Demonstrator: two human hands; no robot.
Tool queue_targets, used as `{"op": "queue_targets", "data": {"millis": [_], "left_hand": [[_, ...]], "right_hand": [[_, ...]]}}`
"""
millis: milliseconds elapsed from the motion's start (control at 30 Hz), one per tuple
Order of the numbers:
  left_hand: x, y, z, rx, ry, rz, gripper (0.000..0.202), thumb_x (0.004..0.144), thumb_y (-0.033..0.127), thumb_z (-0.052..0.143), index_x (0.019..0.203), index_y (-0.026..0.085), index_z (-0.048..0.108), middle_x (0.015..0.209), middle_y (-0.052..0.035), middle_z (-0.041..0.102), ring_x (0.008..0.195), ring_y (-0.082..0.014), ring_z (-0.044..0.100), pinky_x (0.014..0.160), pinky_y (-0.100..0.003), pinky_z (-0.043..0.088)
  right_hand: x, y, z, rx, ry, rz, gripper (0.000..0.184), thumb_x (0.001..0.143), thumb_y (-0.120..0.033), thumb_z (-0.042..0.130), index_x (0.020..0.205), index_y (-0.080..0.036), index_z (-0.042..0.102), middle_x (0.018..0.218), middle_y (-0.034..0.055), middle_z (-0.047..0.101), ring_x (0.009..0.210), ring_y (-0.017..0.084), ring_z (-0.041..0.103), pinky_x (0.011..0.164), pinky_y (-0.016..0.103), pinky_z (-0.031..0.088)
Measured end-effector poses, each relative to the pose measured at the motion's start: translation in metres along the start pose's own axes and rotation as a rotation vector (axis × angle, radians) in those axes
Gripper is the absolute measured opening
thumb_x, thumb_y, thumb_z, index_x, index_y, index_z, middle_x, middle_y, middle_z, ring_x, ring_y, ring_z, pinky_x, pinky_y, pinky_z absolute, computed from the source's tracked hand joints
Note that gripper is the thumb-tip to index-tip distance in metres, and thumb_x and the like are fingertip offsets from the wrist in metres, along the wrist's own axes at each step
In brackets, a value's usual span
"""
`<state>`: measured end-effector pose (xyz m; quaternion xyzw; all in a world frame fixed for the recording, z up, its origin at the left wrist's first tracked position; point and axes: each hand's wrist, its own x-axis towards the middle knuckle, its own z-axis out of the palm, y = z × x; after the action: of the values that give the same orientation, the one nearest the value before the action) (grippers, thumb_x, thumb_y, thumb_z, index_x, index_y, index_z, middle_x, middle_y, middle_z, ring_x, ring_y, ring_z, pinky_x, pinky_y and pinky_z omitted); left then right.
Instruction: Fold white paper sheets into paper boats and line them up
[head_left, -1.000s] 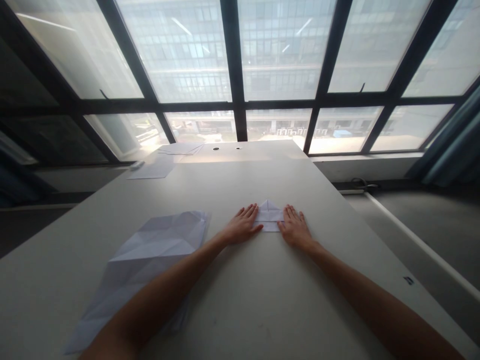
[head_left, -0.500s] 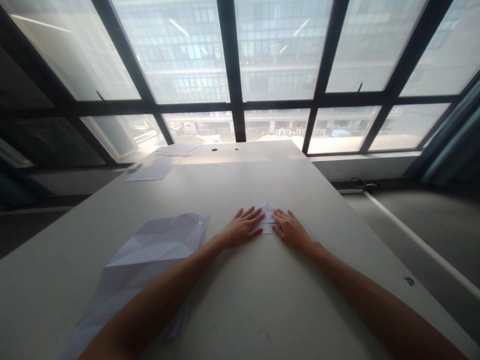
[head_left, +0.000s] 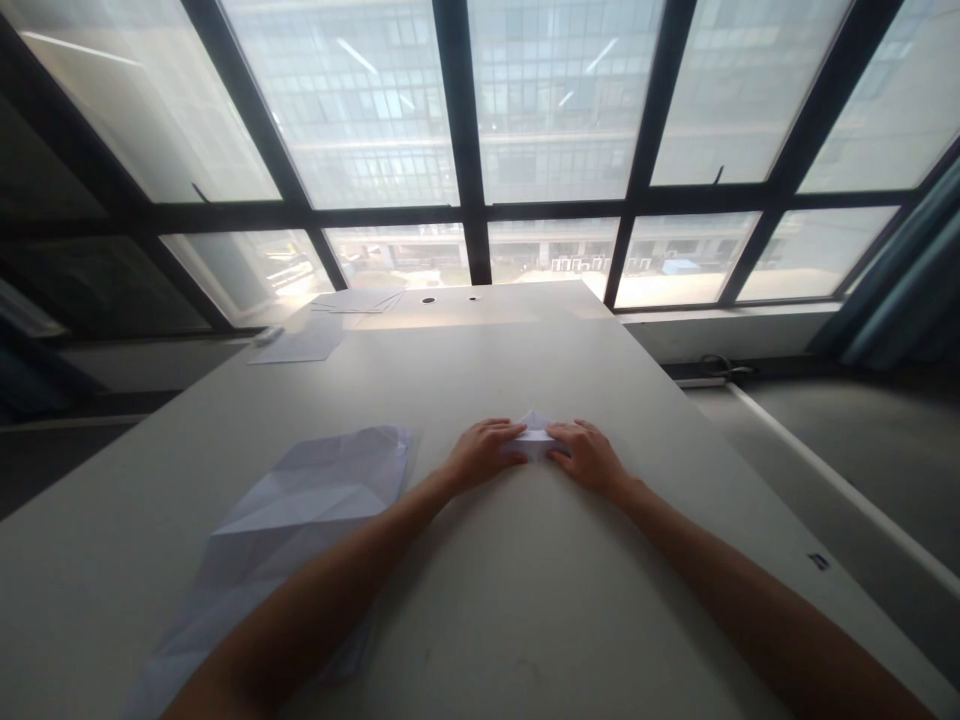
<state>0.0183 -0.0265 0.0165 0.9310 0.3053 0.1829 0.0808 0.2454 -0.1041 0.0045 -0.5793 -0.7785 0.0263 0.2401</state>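
Between my two hands is a small folded sheet of white paper (head_left: 535,437), its pointed end facing the window. My left hand (head_left: 484,452) grips its left side, fingers on top and thumb at the near edge. On the right side, my right hand (head_left: 589,455) holds it in the same way. The near part of the paper is raised off the table, and its outer sides are hidden under my fingers. Left of my left forearm lies a larger creased white sheet (head_left: 307,485), partly covered by that arm.
The white table (head_left: 480,370) reaches to the window (head_left: 555,110). More sheets of paper (head_left: 296,345) lie at its far left, beside a small white object (head_left: 268,335). Two round holes sit near the far edge. A small dark mark (head_left: 819,562) is by the right edge.
My hands have gone from lying flat on the folded paper to gripping its sides with curled fingers. The paper's near part has come up off the table.
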Motion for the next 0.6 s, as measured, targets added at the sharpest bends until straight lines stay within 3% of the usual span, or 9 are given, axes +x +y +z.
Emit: {"op": "queue_targets", "data": {"millis": [100, 167, 367, 500, 600], "left_hand": [[0.001, 0.001, 0.002, -0.005, 0.071, -0.016, 0.030, 0.088, 0.042, 0.063, 0.115, 0.031, 0.069, 0.111, -0.0031, 0.071, 0.105, -0.0216, 0.064, 0.095, -0.033, 0.046], [0.001, 0.000, 0.001, -0.026, 0.134, -0.028, 0.022, 0.090, 0.040, 0.061, 0.105, 0.030, 0.073, 0.104, -0.0026, 0.073, 0.097, -0.0205, 0.066, 0.091, -0.033, 0.048], [0.001, 0.003, -0.003, -0.269, 0.414, -0.093, 0.023, 0.089, 0.043, 0.061, 0.092, 0.026, 0.076, 0.092, -0.0048, 0.075, 0.086, -0.0203, 0.068, 0.083, -0.034, 0.052], [0.002, 0.007, -0.004, -0.481, 0.603, -0.252, 0.023, 0.080, 0.043, 0.071, 0.086, 0.021, 0.076, 0.082, -0.0041, 0.075, 0.073, -0.0187, 0.068, 0.069, -0.028, 0.053], [0.005, 0.006, -0.004, -0.611, 0.666, -0.349, 0.029, 0.075, 0.041, 0.075, 0.092, 0.018, 0.074, 0.073, -0.0013, 0.072, 0.059, -0.0138, 0.061, 0.054, -0.022, 0.047]], "right_hand": [[-0.001, -0.002, -0.002, -0.057, 0.054, 0.001, 0.019, 0.091, -0.023, 0.056, 0.106, -0.024, 0.068, 0.106, 0.0031, 0.072, 0.098, 0.018, 0.065, 0.109, 0.038, 0.029], [-0.001, -0.003, -0.006, -0.076, 0.095, 0.025, 0.019, 0.094, -0.024, 0.051, 0.100, -0.023, 0.069, 0.098, 0.0032, 0.073, 0.092, 0.017, 0.064, 0.104, 0.035, 0.032], [-0.002, -0.005, -0.015, -0.033, 0.271, 0.115, 0.030, 0.098, -0.035, 0.042, 0.097, -0.021, 0.068, 0.099, 0.0089, 0.067, 0.097, 0.022, 0.058, 0.090, 0.033, 0.040], [-0.003, -0.005, -0.014, 0.208, 0.438, 0.165, 0.030, 0.097, -0.038, 0.042, 0.101, -0.021, 0.067, 0.098, 0.0096, 0.067, 0.097, 0.023, 0.060, 0.090, 0.035, 0.044], [-0.001, -0.004, -0.010, 0.451, 0.566, 0.248, 0.029, 0.092, -0.042, 0.050, 0.104, -0.020, 0.065, 0.098, 0.0086, 0.068, 0.083, 0.021, 0.063, 0.076, 0.033, 0.051]]}}
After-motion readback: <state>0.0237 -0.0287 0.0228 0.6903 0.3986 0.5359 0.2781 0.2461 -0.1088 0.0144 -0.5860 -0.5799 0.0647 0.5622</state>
